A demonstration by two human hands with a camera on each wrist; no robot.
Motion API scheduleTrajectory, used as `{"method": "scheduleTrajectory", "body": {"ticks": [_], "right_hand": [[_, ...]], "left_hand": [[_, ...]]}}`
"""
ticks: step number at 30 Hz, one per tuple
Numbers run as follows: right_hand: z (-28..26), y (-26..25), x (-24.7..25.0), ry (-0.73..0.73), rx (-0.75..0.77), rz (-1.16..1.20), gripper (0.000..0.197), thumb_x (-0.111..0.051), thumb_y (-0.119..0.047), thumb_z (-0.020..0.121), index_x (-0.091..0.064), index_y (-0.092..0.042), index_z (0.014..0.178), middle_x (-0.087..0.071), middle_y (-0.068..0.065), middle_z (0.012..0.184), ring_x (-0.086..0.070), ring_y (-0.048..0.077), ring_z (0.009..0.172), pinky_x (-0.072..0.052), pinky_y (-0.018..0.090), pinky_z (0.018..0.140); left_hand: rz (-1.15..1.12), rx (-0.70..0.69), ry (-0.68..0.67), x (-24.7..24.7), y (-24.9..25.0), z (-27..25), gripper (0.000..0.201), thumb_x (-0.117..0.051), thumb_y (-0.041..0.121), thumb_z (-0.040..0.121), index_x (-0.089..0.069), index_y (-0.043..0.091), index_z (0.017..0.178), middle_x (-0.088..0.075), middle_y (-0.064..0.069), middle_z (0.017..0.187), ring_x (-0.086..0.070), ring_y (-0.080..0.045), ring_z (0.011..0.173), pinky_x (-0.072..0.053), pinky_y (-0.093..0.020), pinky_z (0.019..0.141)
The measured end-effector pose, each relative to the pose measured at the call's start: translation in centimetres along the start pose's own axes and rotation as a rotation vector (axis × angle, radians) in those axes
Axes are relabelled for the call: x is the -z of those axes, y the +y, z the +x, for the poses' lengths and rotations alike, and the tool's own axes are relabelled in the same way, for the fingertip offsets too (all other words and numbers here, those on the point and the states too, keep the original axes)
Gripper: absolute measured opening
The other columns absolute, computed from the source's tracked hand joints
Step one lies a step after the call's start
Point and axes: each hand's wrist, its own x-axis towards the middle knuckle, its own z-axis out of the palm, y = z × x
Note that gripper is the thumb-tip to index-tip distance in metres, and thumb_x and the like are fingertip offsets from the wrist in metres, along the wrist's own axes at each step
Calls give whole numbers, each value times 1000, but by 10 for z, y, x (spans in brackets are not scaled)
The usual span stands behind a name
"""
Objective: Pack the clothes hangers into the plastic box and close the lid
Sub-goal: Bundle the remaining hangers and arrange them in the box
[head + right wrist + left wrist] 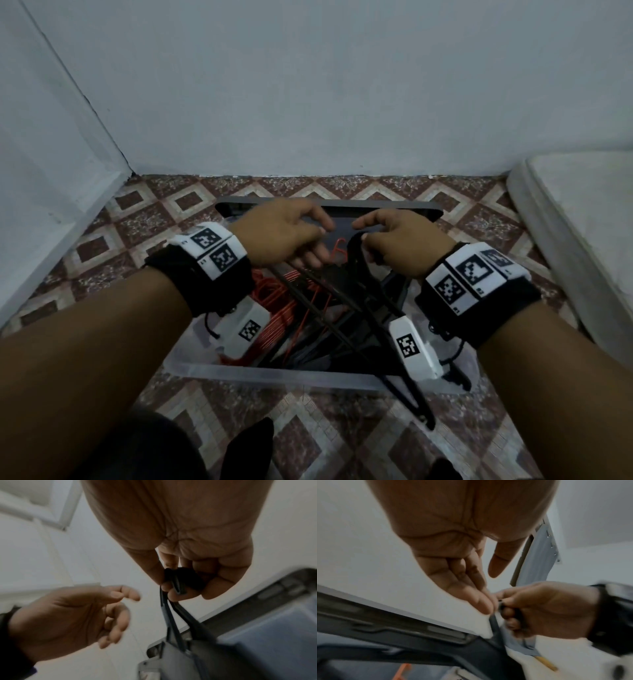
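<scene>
A clear plastic box (274, 375) stands on the tiled floor and holds red hangers (284, 308) and black hangers (346, 308). My right hand (373, 236) is above the box's far half and grips the hooks of a bunch of black hangers (181, 580). Their lower ends stick out over the box's near right rim. My left hand (308, 236) hovers beside it with relaxed fingers (116, 615) and holds nothing. Its fingertips (484, 605) are right next to the hook (494, 623). The dark grey lid (411, 207) lies behind the box by the wall.
A pale wall runs behind the box and a white door frame (51, 205) stands at the left. A white mattress (582, 222) lies along the right. My dark-socked foot (250, 448) is on the patterned floor (325, 428) in front of the box.
</scene>
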Motion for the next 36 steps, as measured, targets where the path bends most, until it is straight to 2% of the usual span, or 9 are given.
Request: {"method": "scheduleTrajectory", "body": {"ticks": [3, 8, 15, 18, 20, 25, 30, 32, 36], "right_hand": [[-1, 3, 8, 57, 3, -68, 14, -56, -22, 94, -62, -30, 104, -68, -4, 71, -62, 11, 59, -42, 20, 49], [-4, 9, 15, 14, 57, -192, 12, -66, -25, 85, -63, -32, 94, -66, -6, 74, -63, 16, 62, -43, 23, 50], [2, 23, 33, 97, 80, -445, 4, -63, -32, 87, -60, -35, 88, -56, -15, 69, -52, -2, 59, -33, 16, 50], [5, 26, 40, 196, 86, -456, 6, -64, -36, 85, -62, -31, 82, -58, -17, 73, -53, 0, 64, -35, 17, 53], [7, 27, 43, 241, 81, -436, 9, -62, -37, 87, -62, -31, 80, -56, -20, 78, -54, 4, 73, -37, 21, 58], [8, 29, 41, 273, 66, -402, 14, -58, -36, 92, -62, -28, 80, -57, -17, 71, -53, 4, 67, -35, 19, 55], [3, 28, 47, 317, 41, -399, 12, -57, -33, 94, -63, -27, 85, -51, -16, 70, -53, 16, 74, -34, 24, 65], [1, 28, 48, 333, 35, -366, 11, -56, -32, 95, -64, -26, 89, -53, -13, 73, -54, 17, 76, -34, 24, 67], [-3, 28, 49, 354, 46, -343, 18, -52, -32, 97, -68, -25, 93, -59, -7, 77, -53, 15, 71, -33, 26, 59]], "left_hand": [[371, 119, 206, 29, -38, 22, 16, -55, 21, 95, -65, 10, 90, -74, -6, 74, -71, -22, 67, -56, -31, 63], [1090, 451, -166, 34, -122, 79, 21, -59, 30, 87, -69, 13, 80, -68, -10, 82, -57, -24, 69, -53, -32, 70], [1096, 507, -230, -14, -222, 149, 14, -67, 32, 85, -55, 25, 81, -58, -5, 82, -52, -18, 77, -40, -24, 68], [1116, 429, -289, -35, -236, 156, 13, -60, 20, 88, -63, 24, 100, -65, -14, 112, -61, -27, 90, -48, -30, 75], [1077, 385, -265, -43, -228, 154, 18, -58, 30, 91, -64, 14, 97, -67, -14, 107, -64, -30, 93, -50, -33, 79], [901, 383, -438, -43, -167, 134, 33, -65, 46, 86, -66, 20, 67, -67, 5, 59, -62, -11, 55, -46, -21, 58], [1102, 191, -115, -2, -82, 102, 32, -55, 36, 95, -69, 8, 95, -66, -12, 87, -61, -29, 78, -52, -37, 73], [1119, 80, 26, 10, -53, 83, 26, -55, 31, 95, -67, 14, 111, -69, -10, 102, -64, -29, 89, -50, -34, 73], [1103, -89, 218, 20, -14, 39, 19, -59, 33, 94, -63, 24, 110, -69, -4, 99, -63, -25, 87, -42, -28, 66]]}}
